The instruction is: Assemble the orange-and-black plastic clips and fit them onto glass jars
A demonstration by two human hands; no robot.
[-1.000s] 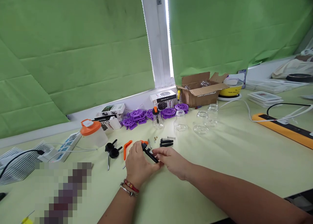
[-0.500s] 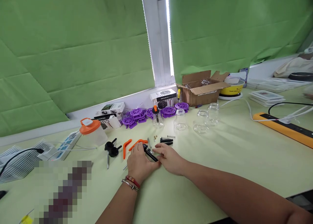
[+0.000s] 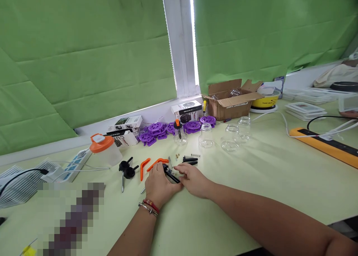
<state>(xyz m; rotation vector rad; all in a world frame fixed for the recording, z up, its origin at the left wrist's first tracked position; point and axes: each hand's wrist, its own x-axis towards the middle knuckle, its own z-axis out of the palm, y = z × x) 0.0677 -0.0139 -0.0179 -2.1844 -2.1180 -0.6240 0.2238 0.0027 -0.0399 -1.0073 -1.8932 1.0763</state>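
My left hand (image 3: pixel 160 184) is wrapped round a slim black tube-like part (image 3: pixel 171 175) with a shiny metal bit along its side, held low over the table. My right hand (image 3: pixel 195 180) closes on the same part from the right, fingertips at its side and near end; what lies under them is partly hidden. Just beyond the hands are two orange bent handles, one (image 3: pixel 143 168) and another (image 3: pixel 157 162), plus black tubular pieces (image 3: pixel 190 161), a coil spring (image 3: pixel 195 155) and several tiny brass bits (image 3: pixel 177 156). Black caps with a metal rod (image 3: pixel 128 170) lie to the left.
Clear jars (image 3: pixel 206 136) stand behind, one (image 3: pixel 181 138) with an orange-and-black top. Purple plastic pieces (image 3: pixel 156 129), boxes (image 3: pixel 186 108) and an open carton (image 3: pixel 231 107) line the wall. An orange-lidded container (image 3: pixel 110 155) is left; an orange power strip (image 3: pixel 324 146) lies right.
The view has shifted very slightly. Both hands keep nearly the same hold on the black part. At the far right, a hand with a white frame has come into view.
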